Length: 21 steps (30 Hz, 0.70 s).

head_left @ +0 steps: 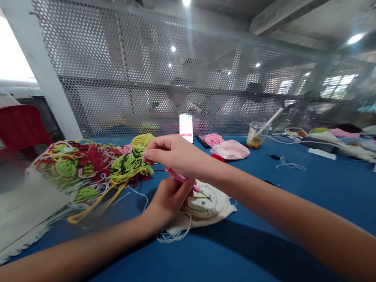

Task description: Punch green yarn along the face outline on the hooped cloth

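Note:
A pink punch-needle pen is held in my left hand, its metal tip over a round white embroidery piece with green stitches and dark markings. My right hand is raised above the pen's upper end, thumb and fingers pinched together. Whether a strand lies between those fingertips is too small to tell. White cloth and loose white threads hang out below the round piece on the blue table.
Tangled green, red and yellow yarn piles at the left, beside yellow-handled scissors. A lit phone stands behind my hands. Farther right are pink yarn, a plastic cup with a straw and fabrics. Perforated metal rises behind.

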Tool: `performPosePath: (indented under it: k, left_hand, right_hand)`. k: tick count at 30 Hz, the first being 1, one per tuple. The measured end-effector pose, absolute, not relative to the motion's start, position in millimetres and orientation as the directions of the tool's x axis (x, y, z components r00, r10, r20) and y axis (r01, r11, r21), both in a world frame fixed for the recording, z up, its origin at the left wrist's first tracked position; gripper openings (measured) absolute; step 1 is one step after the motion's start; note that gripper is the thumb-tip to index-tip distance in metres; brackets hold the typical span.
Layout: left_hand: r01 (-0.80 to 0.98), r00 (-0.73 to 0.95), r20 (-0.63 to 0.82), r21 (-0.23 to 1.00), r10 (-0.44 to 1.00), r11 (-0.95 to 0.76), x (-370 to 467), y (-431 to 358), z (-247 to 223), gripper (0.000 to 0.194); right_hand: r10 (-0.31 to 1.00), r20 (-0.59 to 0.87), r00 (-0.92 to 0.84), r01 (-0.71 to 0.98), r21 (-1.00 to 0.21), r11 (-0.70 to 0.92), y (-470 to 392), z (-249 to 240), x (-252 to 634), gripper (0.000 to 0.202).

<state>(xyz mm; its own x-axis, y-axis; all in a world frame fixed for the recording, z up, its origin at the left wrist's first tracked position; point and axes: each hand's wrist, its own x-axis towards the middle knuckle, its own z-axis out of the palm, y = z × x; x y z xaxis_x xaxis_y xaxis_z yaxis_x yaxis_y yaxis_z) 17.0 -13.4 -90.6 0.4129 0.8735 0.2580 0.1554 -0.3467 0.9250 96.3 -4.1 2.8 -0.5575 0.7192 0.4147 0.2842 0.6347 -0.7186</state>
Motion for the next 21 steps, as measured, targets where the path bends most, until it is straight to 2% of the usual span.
performPosePath:
  k: [10,14,17,19,21]
  left_hand:
    - [0.189,0.408,0.307,0.893,0.86,-0.409,15,-15,-92,0.036]
    - [0.192,0.418,0.294,0.896,0.859,-0.4,15,-14,-95,0.032]
    - [0.151,0.445,0.268,0.918,0.855,-0.366,15,-15,-96,0.023]
    - [0.132,0.475,0.246,0.929,0.845,-0.345,15,-16,-96,0.019]
    - [0.133,0.497,0.233,0.932,0.836,-0.338,16,-17,-96,0.017]
  right_hand:
    - [0.709,0.386,-0.59,0.331,-0.686,0.648,-9,2,93,0.016]
    - [0.712,0.369,-0.597,0.375,-0.656,0.655,-7,2,102,0.023]
    - [0.785,0.323,-0.528,0.503,-0.626,0.596,1,-5,129,0.03]
    - [0.89,0.252,-0.379,0.721,-0.522,0.455,8,-18,157,0.03]
    - [0.926,0.212,-0.311,0.789,-0.485,0.376,13,-36,187,0.027]
